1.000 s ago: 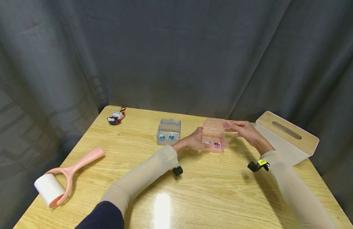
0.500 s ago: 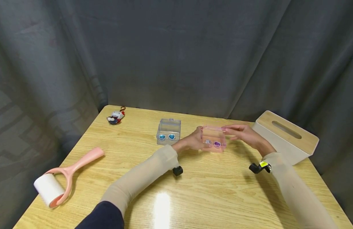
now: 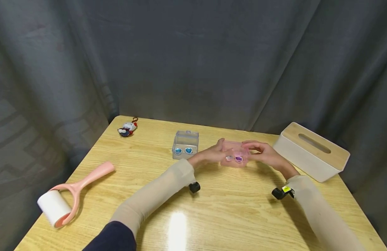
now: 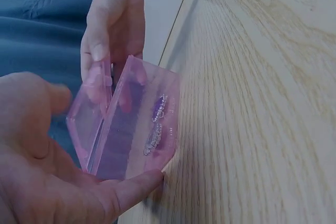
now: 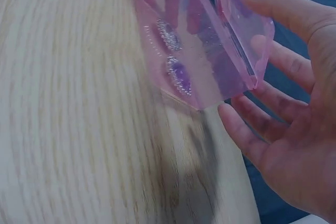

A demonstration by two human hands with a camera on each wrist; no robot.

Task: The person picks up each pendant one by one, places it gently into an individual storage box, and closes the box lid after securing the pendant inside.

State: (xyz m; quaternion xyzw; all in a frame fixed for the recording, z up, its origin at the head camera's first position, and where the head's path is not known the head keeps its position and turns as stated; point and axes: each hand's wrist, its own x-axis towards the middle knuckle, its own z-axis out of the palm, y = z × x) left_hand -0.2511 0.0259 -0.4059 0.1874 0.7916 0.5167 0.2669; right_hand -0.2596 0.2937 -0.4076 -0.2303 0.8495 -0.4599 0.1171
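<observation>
A clear pink hinged box [image 3: 232,164] stands on the table, a silver jewel [image 3: 229,158] and a purple jewel [image 3: 238,159] inside. Its lid [image 4: 89,114] is tilted partway down, with a wedge of space above the base in the left wrist view. My left hand [image 3: 213,153] grips the box's left side, one finger along its lower edge. At the other side, my right hand [image 3: 265,153] pinches the lid between thumb and fingers; the right wrist view shows that thumb [image 5: 278,6] on the lid and other fingertips near the base.
Left of the pink box is a clear box [image 3: 185,143] with its lid up and two blue jewels inside. A wood-topped tissue box [image 3: 309,157] stands at right. A pink-handled lint roller [image 3: 75,190] lies at left, a small plush charm [image 3: 128,129] at back left.
The pink lid has swung forward and down from upright, drawn by my right hand, whose fingers have come closer to the box. My left hand has stayed on the box's left side.
</observation>
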